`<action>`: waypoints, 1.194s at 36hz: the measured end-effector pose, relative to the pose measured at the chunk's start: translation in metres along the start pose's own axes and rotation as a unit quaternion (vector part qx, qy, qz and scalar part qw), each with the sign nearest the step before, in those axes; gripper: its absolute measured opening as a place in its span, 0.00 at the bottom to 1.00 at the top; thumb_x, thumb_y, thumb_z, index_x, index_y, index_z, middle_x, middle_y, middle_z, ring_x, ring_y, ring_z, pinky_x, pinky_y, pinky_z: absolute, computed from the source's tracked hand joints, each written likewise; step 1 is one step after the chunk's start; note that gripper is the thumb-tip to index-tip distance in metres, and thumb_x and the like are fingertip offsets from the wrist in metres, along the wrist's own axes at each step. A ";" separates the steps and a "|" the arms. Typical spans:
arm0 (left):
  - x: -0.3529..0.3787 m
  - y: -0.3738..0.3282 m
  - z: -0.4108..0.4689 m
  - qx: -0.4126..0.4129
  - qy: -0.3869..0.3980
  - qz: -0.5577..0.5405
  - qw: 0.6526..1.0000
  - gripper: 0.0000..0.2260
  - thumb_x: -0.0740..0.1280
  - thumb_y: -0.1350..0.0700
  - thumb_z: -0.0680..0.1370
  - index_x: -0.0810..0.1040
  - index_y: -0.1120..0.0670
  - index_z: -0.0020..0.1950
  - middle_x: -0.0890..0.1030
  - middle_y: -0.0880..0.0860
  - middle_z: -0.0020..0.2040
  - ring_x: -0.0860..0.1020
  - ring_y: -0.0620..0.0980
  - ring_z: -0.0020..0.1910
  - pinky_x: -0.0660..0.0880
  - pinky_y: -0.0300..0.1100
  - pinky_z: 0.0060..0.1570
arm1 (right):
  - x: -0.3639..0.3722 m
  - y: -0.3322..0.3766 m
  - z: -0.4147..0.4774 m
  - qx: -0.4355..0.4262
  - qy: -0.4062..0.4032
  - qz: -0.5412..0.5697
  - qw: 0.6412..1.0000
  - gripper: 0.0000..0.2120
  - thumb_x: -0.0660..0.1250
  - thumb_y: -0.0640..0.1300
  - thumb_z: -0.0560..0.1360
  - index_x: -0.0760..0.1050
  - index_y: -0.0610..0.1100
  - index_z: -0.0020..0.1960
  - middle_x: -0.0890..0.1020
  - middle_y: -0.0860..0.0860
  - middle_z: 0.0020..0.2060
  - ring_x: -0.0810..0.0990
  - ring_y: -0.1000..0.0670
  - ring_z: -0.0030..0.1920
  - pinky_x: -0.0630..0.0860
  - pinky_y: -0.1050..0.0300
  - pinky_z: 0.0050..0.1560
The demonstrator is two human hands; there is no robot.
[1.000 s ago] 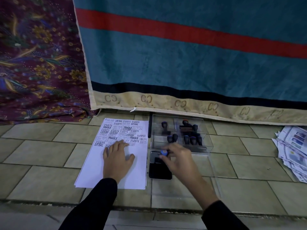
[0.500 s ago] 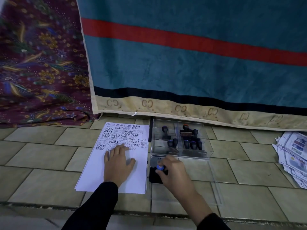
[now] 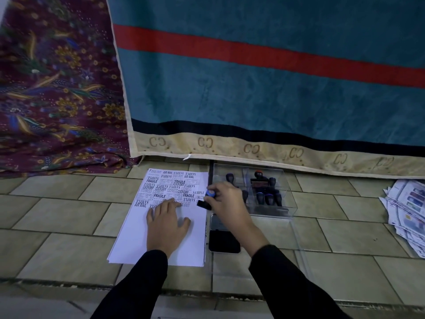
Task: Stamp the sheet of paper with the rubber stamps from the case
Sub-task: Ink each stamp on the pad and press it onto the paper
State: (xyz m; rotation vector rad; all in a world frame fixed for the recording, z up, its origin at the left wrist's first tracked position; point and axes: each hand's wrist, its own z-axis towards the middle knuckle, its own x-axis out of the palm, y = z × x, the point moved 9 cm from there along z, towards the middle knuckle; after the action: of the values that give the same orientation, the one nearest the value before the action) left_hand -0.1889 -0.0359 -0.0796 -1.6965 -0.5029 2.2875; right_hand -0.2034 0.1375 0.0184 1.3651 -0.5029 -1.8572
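While the left hand [image 3: 169, 224] lies flat on the sheet of paper [image 3: 138, 238], fingers slightly spread, the right hand [image 3: 227, 203] pinches a blue-topped rubber stamp [image 3: 206, 200] at the sheet's 3 o'clock edge. At that hand's 3 o'clock stands the clear case [image 3: 285, 180]; at its 6 o'clock lies the black ink pad [image 3: 224, 244].

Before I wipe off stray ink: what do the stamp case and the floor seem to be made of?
The case: clear hard plastic, glossy, probably acrylic; the stamps show through its walls. The floor: seemingly glazed ceramic tile, beige, faint sheen, with grout lines between tiles.
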 end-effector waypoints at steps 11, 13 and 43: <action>-0.001 0.001 0.000 0.001 -0.002 -0.008 1.000 0.19 0.65 0.47 0.73 0.72 0.50 0.63 0.72 0.48 0.67 0.67 0.51 0.68 0.52 0.53 0.72 | 0.051 -0.003 0.033 -0.020 0.081 -0.084 0.993 0.09 0.69 0.39 0.73 0.78 0.38 0.52 0.78 0.42 0.50 0.79 0.45 0.47 0.76 0.54 0.49; -0.001 0.001 -0.001 0.003 -0.001 -0.005 1.000 0.20 0.64 0.47 0.73 0.72 0.50 0.63 0.71 0.48 0.68 0.66 0.51 0.68 0.52 0.53 0.73 | 0.054 -0.004 0.035 -0.018 0.086 -0.086 0.992 0.09 0.69 0.38 0.73 0.78 0.38 0.52 0.78 0.42 0.49 0.79 0.45 0.47 0.74 0.56 0.48; 0.001 0.001 -0.002 0.007 -0.008 0.005 1.000 0.21 0.65 0.45 0.71 0.73 0.51 0.62 0.73 0.49 0.66 0.68 0.51 0.65 0.56 0.56 0.71 | 0.075 -0.007 0.034 -0.001 0.142 -0.186 0.972 0.02 0.63 0.30 0.72 0.73 0.34 0.43 0.76 0.40 0.44 0.76 0.39 0.43 0.76 0.48 0.41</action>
State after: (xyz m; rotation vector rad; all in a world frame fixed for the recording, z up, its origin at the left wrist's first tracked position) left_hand -0.1871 -0.0357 -0.0814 -1.6791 -0.4822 2.3093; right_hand -0.2481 0.0805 -0.0214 1.7838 -0.1007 -1.8998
